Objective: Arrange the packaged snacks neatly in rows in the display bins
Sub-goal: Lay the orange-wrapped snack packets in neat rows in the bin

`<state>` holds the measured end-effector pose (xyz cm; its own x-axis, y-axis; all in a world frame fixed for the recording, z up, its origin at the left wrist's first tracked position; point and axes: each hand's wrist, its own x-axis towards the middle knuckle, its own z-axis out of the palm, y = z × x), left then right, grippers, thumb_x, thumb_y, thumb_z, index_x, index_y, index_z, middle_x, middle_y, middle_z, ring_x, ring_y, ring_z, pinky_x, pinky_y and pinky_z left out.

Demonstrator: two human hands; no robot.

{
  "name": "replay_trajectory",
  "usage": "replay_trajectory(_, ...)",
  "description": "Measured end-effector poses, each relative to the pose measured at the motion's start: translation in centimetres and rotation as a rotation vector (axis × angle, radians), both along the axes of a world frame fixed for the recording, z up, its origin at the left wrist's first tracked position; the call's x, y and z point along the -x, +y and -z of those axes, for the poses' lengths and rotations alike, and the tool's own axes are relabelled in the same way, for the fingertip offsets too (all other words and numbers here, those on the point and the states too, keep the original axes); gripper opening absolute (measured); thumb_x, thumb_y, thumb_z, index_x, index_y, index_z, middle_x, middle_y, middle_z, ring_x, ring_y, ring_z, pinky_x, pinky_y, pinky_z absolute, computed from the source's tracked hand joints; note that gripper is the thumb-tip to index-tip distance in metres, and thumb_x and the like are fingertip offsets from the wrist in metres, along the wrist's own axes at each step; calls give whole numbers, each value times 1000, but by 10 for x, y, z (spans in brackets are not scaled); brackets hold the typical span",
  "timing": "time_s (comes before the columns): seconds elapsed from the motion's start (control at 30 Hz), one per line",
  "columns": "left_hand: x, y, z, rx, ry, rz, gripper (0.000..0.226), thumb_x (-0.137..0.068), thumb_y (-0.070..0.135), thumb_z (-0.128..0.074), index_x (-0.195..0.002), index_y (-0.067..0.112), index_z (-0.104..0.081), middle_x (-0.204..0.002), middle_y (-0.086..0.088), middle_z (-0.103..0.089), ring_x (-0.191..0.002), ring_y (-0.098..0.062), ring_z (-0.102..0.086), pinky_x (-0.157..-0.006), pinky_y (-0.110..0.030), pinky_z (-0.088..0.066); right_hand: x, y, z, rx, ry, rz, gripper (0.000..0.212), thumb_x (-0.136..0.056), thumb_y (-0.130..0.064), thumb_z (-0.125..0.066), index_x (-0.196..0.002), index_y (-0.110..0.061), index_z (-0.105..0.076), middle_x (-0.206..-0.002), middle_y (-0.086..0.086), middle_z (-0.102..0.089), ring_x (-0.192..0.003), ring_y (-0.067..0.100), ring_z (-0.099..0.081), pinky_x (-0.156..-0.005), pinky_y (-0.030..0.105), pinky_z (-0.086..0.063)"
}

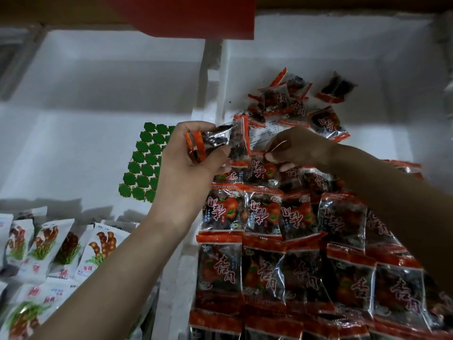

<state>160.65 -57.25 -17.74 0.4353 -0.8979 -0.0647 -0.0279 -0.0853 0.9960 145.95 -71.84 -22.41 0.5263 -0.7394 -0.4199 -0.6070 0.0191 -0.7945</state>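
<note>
White foam bin (318,57) walls stood behind, left hand (193,155) raised with fingers curled around several snack packets (218,143), right hand (301,148) at its 3 o'clock pinched a single packet (257,153), packed rows (269,241) lay at 6 o'clock.

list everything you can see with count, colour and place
rowed packets: many, red and clear, near half of right bin
loose packets: about a dozen, red and clear, back of right bin
held packets: a few, red and clear, in left hand
white packets: many, white with brown print, near end of left bin
green sheet: one, green and gold, left bin floor
foam bins: two, white, side by side
red panel: one, red, top centre
left hand: grips held packets
right hand: pinches one packet by its edge
</note>
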Motion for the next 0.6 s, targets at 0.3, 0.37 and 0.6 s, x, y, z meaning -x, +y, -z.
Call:
replay_trajectory(0.3,5,-2,2,-21,41,-10,20,-87,3,-61,-100,17,-53,-93,-10,-67,-75,-12,-69,-70,-21,-56,-2,5,9,300,174,-124,24,-83,-17,-69,-103,-8,-61,-102,6,-65,-94,19,-61,-85,30,-49)
replay_trajectory(0.37,7,-4,2,-25,59,-9,21,-87,3,-61,-101,16,-53,-94,-9,-67,-77,-13,-69,-69,-20,-56,-2,8,11,312,141,-134,19,-83,-17,-69,-100,-11,-61,-97,0,-64,-93,16,-59,-83,24,-46)
replay_trajectory(0.6,18,-12,4,-48,126,39,15,-91,9,-58,-105,7,-56,-95,-3,-70,-76,-14,-72,-74,-23,-57,11,13,6,418,50,-83,14,-87,-15,-65,-95,-21,-55,-93,-7,-58,-87,8,-54,-65,0,-38)
